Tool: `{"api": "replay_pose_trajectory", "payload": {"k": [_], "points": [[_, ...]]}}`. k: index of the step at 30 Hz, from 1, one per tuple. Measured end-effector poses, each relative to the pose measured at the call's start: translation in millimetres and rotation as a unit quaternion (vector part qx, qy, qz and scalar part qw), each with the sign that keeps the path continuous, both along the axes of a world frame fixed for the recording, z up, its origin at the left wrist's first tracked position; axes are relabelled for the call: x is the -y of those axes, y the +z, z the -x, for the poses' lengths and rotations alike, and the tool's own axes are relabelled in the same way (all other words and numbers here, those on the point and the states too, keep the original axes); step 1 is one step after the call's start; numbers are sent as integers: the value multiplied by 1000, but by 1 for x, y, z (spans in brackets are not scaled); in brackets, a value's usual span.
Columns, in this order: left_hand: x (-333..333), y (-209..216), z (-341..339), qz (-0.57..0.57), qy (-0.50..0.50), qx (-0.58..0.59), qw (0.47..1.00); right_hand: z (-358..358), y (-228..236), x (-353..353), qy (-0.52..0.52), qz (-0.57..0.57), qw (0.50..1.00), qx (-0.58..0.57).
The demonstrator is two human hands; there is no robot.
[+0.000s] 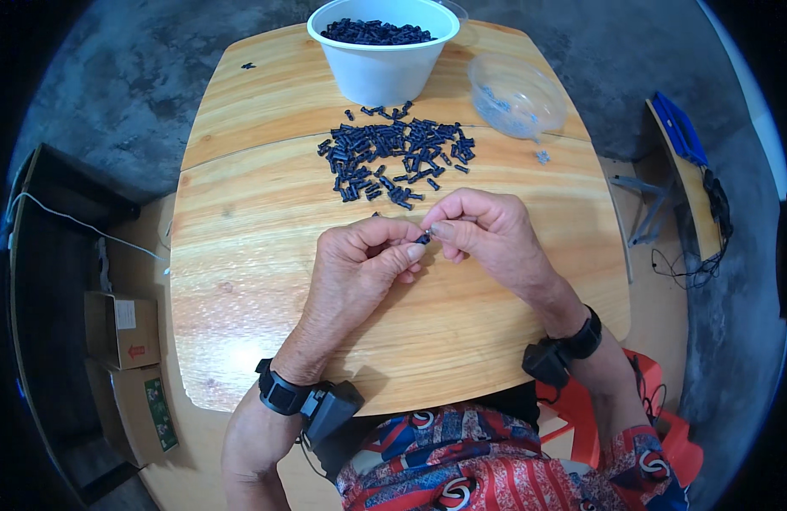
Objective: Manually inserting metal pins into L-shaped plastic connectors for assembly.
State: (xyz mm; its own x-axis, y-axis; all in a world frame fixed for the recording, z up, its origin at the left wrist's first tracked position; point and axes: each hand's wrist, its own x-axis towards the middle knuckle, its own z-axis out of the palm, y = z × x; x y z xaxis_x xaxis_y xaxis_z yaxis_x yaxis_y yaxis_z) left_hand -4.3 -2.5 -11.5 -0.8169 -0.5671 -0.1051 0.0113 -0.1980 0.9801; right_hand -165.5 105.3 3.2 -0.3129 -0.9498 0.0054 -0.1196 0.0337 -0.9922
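Over the middle of the wooden table, my left hand [359, 262] pinches a small black plastic piece [423, 238] between thumb and forefinger. My right hand [489, 234] meets it from the right, its thumb and forefinger pressed together at the piece's upper end. A tiny light bit shows at those fingertips, too small to name. Just beyond both hands lies a loose pile of similar black spool-like pieces [385, 153]. At the right back, a clear plastic bowl [529, 106] holds small pale bits, and a little cluster of pale bits [543, 157] lies beside it.
A white tub [380, 72] full of black pieces stands at the table's far edge. One dark scrap [248, 66] lies far left on the table [240, 281]. Cardboard boxes [125, 332] are on the floor at left, a red stool [666, 426] at lower right.
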Motion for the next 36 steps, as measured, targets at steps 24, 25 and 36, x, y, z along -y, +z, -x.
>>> {"api": "replay_pose_trajectory", "payload": {"k": [24, 25, 36], "points": [[-1, 10, 0, -15, -5, 16, 1000, -3, 2, -1, -10, -48, 998, 40], [-1, 10, -1, -19, -5, 17, 1000, -3, 2, -1, -5, -42, 999, 30], [2, 5, 0, -39, -13, 5, 999, -7, 4, -3, -18, -22, 999, -32]]}}
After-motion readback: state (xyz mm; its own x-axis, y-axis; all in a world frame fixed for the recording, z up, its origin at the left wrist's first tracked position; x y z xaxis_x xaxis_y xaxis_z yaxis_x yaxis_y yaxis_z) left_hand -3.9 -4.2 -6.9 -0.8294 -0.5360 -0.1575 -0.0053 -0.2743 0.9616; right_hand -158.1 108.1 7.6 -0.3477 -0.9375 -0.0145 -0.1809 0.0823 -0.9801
